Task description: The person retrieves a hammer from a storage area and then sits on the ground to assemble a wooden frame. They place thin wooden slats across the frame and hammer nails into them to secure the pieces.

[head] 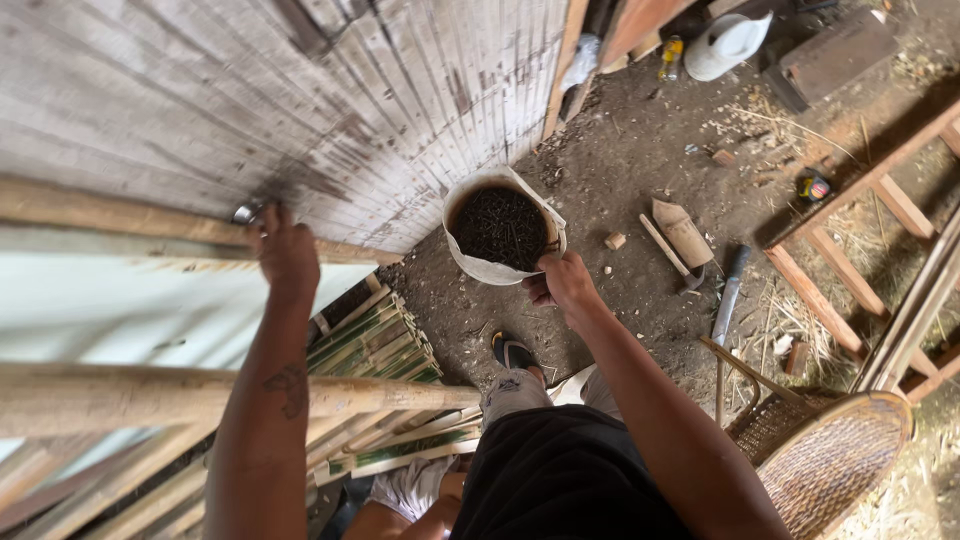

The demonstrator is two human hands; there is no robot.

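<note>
From the head view, the right hand (566,283) grips the rim of a white sack (503,232), fingers curled over its near edge; the sack hangs open-mouthed above the dirt floor (630,150), filled with dark nails. The left hand (285,250) is raised against a horizontal bamboo pole (120,215), fingers bent around it, close to the grey plank wall (330,90). A second, thicker bamboo pole (200,398) crosses lower down, in front of the left forearm.

Room is tight on the left: the wall, the poles and a stack of green split bamboo strips (375,340) hem in the arm. To the right of the sack the floor is more open, with a knife (727,295) and wood offcuts (680,232) lying apart from one another. A woven basket (830,460) sits at the lower right edge, beside a wooden ladder frame (860,200).

Far off at the top, a small yellow bottle (671,55) stands just beside a white hat (725,42).
</note>
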